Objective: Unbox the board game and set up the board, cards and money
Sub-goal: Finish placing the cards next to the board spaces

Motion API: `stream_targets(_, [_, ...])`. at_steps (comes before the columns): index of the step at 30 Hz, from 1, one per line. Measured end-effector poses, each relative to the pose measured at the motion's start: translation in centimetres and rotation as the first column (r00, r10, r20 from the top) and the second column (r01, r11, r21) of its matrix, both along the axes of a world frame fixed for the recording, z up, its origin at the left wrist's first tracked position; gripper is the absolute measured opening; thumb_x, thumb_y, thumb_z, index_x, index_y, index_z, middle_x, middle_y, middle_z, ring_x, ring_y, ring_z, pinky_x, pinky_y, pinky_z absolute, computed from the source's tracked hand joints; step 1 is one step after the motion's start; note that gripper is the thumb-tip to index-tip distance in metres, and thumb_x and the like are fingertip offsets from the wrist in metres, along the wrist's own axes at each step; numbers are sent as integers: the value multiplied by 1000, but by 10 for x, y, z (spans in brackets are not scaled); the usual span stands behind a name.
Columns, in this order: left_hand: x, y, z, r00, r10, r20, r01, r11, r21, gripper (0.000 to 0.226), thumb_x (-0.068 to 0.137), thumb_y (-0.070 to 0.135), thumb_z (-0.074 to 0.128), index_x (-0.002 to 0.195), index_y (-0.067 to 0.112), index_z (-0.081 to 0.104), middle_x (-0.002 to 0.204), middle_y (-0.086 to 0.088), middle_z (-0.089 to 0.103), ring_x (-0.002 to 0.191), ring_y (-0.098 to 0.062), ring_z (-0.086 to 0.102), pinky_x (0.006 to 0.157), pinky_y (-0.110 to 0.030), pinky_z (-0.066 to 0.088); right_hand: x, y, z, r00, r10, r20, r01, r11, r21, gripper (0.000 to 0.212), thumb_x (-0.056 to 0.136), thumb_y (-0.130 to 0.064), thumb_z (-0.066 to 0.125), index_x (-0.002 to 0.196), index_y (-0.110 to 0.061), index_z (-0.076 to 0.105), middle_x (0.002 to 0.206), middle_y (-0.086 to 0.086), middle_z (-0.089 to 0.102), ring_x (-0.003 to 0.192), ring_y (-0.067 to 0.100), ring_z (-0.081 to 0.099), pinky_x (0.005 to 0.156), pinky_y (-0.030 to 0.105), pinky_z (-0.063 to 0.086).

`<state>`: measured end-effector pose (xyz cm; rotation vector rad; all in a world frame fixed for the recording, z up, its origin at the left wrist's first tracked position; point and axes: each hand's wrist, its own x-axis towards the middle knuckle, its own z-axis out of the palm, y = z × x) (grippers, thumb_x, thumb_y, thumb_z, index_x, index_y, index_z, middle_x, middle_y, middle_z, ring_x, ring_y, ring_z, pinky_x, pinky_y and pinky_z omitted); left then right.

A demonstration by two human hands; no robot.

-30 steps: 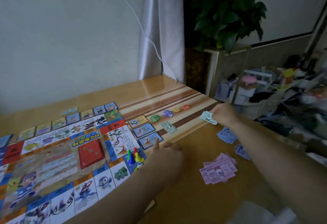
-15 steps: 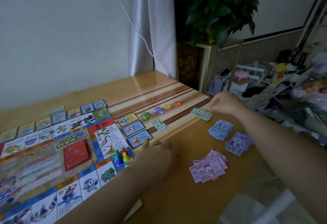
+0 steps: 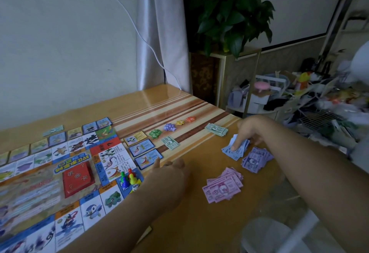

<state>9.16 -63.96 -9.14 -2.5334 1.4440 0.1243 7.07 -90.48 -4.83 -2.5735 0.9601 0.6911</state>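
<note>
Right of the board, the right hand pinches the blue money pile on the table, while the left hand rests loosely curled, holding nothing, just beside the board.

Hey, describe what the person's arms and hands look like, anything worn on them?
The left forearm and the right forearm are bare as far as the frame shows, with no sleeve in view. The left grip and the right grip are ungloved hands. No watch or bracelet shows at either wrist. Rings cannot be ruled out, as the fingers are partly hidden.
</note>
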Motion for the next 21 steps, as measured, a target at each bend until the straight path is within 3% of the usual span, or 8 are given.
stream_targets(7, [-1, 0, 0, 1000, 7, 6, -7, 1000, -17, 43, 101, 21, 38, 143, 23, 31, 143, -6, 34, 134, -27, 36, 116, -57, 13, 7, -6, -13, 998, -57, -10, 58, 995, 79, 63, 78, -34, 77, 126, -2, 52, 129, 12, 57, 113, 21, 56, 100, 35, 47])
stream_targets(10, [-1, 1, 0, 1000, 11, 5, -11, 1000, -15, 44, 100, 19, 39, 144, 23, 31, 144, -6, 33, 134, -27, 35, 116, -57, 12, 9, -3, -13, 999, -40, -3, 40, 998, 57, 51, 80, -30, 76, 118, -3, 55, 115, 9, 59, 94, 20, 51, 83, 29, 46])
stream_targets(16, [-3, 1, 2, 1000, 15, -10, -15, 1000, -21, 43, 101, 18, 37, 143, 21, 33, 144, -7, 35, 134, -28, 35, 116, -57, 10, 7, 5, -6, 999, 48, -11, -48, 999, -17, 35, 83, -30, 72, 101, -6, 54, 98, 8, 53, 85, 21, 47, 62, 23, 39])
stream_targets(21, [-5, 1, 8, 1000, 18, -22, -18, 1000, 3, 41, 101, 18, 35, 142, 20, 34, 143, -8, 35, 135, -29, 34, 116, -58, 10, 6, 9, -10, 994, 99, 43, -99, 995, -7, 40, 83, -21, 73, 115, -2, 57, 104, 11, 60, 85, 21, 54, 70, 28, 46])
